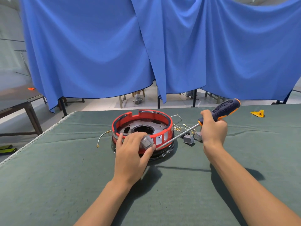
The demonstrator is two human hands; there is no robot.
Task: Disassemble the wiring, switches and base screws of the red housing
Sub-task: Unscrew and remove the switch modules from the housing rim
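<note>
Blue curtains (101,46) hang behind a green-covered counter (48,176) where the red housing (141,126) sits mid-surface. The left hand (130,154) rests on its near rim, fingers grasping a grey switch (146,142). The right hand (213,128) grips a screwdriver (224,110), tip at the housing's side.

Left hand (130,154) pinches a grey switch (146,142) at the red housing (141,126); right hand (213,128) grips a screwdriver (224,110).

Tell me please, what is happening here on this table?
A person is taking apart a red housing on a green-covered table. The left hand pinches a grey switch at its front wall. The right hand grips a screwdriver, tip beside that switch. Two removed switches and loose wires lie alongside.
</note>
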